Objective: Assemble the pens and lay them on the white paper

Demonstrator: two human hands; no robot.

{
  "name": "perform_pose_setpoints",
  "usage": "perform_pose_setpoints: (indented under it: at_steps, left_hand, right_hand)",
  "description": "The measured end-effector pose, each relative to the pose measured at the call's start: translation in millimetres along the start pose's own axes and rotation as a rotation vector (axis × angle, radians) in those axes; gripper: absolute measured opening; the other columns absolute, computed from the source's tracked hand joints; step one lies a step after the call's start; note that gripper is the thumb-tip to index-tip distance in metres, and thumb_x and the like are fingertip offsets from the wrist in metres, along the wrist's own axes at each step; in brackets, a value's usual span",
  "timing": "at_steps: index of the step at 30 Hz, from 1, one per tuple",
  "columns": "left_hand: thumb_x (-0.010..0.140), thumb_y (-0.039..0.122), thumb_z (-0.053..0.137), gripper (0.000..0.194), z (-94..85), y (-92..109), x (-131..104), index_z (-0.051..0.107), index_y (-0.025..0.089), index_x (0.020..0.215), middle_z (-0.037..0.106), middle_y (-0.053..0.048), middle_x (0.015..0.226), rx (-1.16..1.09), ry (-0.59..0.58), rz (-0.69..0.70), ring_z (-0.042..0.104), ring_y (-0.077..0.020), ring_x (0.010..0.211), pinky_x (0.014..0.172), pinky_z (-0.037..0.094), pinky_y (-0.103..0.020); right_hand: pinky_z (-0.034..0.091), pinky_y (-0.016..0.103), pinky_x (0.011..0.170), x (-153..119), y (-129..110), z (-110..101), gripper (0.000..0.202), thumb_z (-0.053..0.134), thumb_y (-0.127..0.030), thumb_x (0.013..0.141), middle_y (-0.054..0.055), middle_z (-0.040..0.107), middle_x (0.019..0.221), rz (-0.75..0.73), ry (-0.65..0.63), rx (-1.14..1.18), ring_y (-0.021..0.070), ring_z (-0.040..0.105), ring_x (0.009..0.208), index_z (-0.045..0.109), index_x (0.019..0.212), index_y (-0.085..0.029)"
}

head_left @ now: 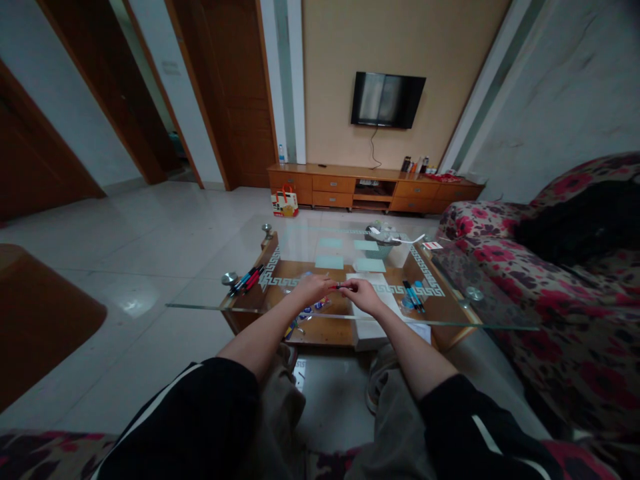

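Note:
Over the glass coffee table [300, 303], a slim red-and-black pen [338, 287] spans the gap between my hands. The fingertips of my left hand [314, 289] are closed on its left end. My right hand [362, 295] pinches the other end with curled fingers. To the left on the glass lies a bunch of red, black and blue pens [248, 280]. Several blue pens [413, 295] lie to the right. The fingers cover much of the held pen, so I cannot tell whether it is capped.
Beneath the glass, a white box [367, 327] and some small colourful packets [310, 311] sit on the wooden shelf. A basket [383, 243] stands toward the far right. A floral sofa [560, 307] flanks the table, and a TV cabinet [330, 182] lines the far wall.

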State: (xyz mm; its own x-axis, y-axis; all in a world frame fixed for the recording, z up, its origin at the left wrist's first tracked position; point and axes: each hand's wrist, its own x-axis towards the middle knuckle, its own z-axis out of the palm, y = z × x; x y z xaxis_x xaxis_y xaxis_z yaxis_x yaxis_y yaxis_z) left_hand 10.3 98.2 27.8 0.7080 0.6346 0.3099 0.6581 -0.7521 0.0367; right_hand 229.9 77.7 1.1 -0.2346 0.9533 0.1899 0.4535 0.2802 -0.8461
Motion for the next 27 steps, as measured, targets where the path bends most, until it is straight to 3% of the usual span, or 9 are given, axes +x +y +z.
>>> perform_pose_setpoints:
  at_steps: [7,27]
  left_hand:
    - [0.098,0.037,0.055,0.024,-0.6,-3,-3,0.074,0.028,0.109,0.072,-0.004,0.090,0.002,0.028,0.005,0.067,-0.0156,0.079,0.066,0.044,-0.021]
    - [0.098,0.040,0.054,0.027,1.7,-10,-6,0.076,0.028,0.105,0.072,-0.004,0.088,-0.061,0.062,-0.011,0.067,-0.0147,0.079,0.067,0.044,-0.021]
  right_hand:
    - [0.049,0.026,0.065,-2,-2,-6,0.036,0.067,-0.049,0.084,0.006,0.076,0.074,0.073,-0.023,-0.035,0.0194,0.069,0.070,0.078,0.090,-0.016]
    - [0.045,0.026,0.062,-3,-6,-9,0.034,0.064,-0.049,0.086,0.005,0.076,0.073,0.005,-0.024,-0.125,0.0179,0.067,0.067,0.077,0.082,-0.017]
